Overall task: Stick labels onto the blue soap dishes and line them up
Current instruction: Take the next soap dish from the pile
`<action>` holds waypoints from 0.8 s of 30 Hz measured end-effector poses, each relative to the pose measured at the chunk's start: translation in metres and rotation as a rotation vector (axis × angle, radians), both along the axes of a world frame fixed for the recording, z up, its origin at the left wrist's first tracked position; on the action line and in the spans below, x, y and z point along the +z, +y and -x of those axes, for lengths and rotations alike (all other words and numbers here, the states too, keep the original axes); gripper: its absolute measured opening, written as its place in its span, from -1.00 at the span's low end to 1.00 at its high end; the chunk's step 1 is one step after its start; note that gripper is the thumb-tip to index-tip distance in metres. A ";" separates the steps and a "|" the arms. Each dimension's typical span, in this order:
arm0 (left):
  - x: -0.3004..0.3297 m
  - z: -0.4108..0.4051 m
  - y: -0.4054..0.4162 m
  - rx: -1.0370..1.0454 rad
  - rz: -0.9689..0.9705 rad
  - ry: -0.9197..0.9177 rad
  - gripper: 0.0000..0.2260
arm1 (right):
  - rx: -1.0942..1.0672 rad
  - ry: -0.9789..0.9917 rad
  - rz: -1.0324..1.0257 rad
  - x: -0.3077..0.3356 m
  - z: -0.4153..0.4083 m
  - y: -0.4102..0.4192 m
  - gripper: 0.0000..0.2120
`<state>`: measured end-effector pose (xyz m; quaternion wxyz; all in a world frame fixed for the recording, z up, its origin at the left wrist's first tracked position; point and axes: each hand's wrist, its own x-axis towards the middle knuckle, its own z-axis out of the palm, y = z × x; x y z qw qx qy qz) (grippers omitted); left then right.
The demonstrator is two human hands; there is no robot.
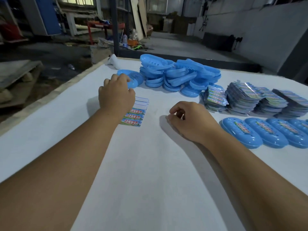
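Fingers of left hand touch, perhaps grip, oval slotted soap dish (blue).

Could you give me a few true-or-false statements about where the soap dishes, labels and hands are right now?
1. The left hand reaches to a single soap dish lying beside the pile of unlabelled dishes. True.
2. The labelled dishes stand in a row at the table's left edge. False: the row is on the right, in front of the label stacks.
3. The right hand holds a soap dish. False: its fingers are curled, with no dish in it.
4. A label sheet lies partly under the left hand. True.
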<state>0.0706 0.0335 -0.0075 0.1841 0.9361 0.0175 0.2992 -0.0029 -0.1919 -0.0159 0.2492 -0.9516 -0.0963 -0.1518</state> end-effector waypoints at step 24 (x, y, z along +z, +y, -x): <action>0.004 -0.099 0.008 0.043 0.055 0.212 -0.36 | -0.021 -0.059 -0.062 0.003 -0.003 0.000 -0.93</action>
